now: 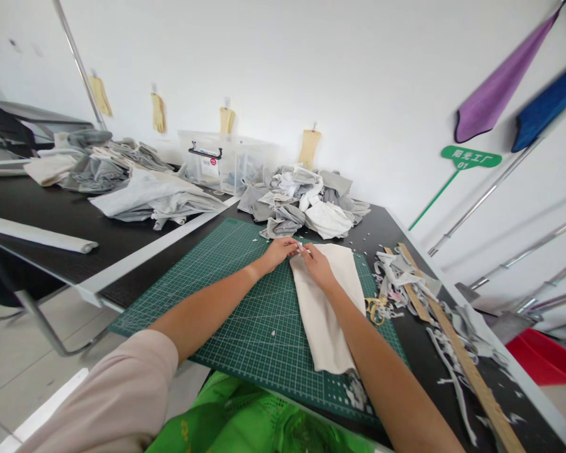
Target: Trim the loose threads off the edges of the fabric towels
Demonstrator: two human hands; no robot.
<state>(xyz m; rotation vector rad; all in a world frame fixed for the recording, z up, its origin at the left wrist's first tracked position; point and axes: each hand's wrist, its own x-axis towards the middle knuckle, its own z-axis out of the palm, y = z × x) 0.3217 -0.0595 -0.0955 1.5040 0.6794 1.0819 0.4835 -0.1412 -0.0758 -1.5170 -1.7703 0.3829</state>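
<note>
My left hand [278, 253] and my right hand [318, 265] meet at the upper edge of a cream cloth panel [323, 308]. Their fingertips pinch a small white scrap [302, 249] at that edge. The panel lies folded lengthwise on a green cutting mat [245, 314] with a printed grid. My right wrist rests over the panel's top end, while my left forearm crosses the bare mat. A heap of grey and white fabric pieces [297, 204] lies just beyond my hands.
Yellow-handled scissors [375, 310] and a wooden ruler [457, 352] lie among fabric strips to the right of the mat. Further back stand a clear plastic bin [221, 162] and folded grey fabric [155, 198]. A red container [547, 355] sits low at right.
</note>
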